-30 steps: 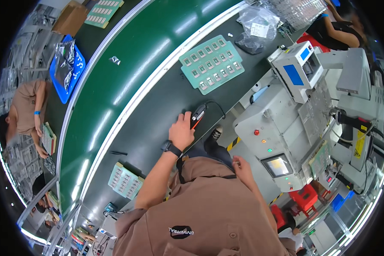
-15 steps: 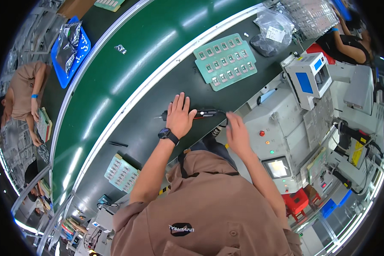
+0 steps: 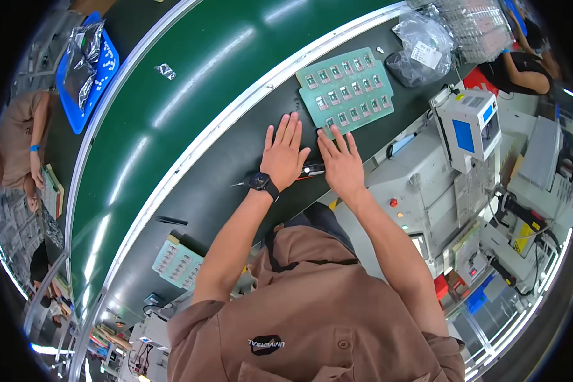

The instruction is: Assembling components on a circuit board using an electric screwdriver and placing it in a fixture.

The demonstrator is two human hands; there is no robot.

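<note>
My left hand [image 3: 284,155] lies palm down with its fingers stretched out, a dark watch [image 3: 261,182] on its wrist. My right hand [image 3: 344,164] is also flat and open, its fingertips at the near edge of a pale green tray [image 3: 311,106]. Rows of small metal-and-green parts sit in that tray. Under and between my hands is a slim black pen-shaped power tool [image 3: 313,170], probably an electric screwdriver. Its thin tip shows left of my wrist, and the rest is partly hidden. Neither hand visibly grips anything.
A second pale green parts tray [image 3: 179,262] and a thin black tool [image 3: 171,221] lie to the left. Beyond runs a green conveyor belt [image 3: 172,127] carrying a small clear packet [image 3: 165,71]. Plastic bags [image 3: 414,67] and a white boxy machine [image 3: 468,127] stand right. Other people work nearby.
My right hand has moved from the tool's cable end, up and left, to the tray's near edge. My left hand has shifted slightly right and forward. The view has turned a little.
</note>
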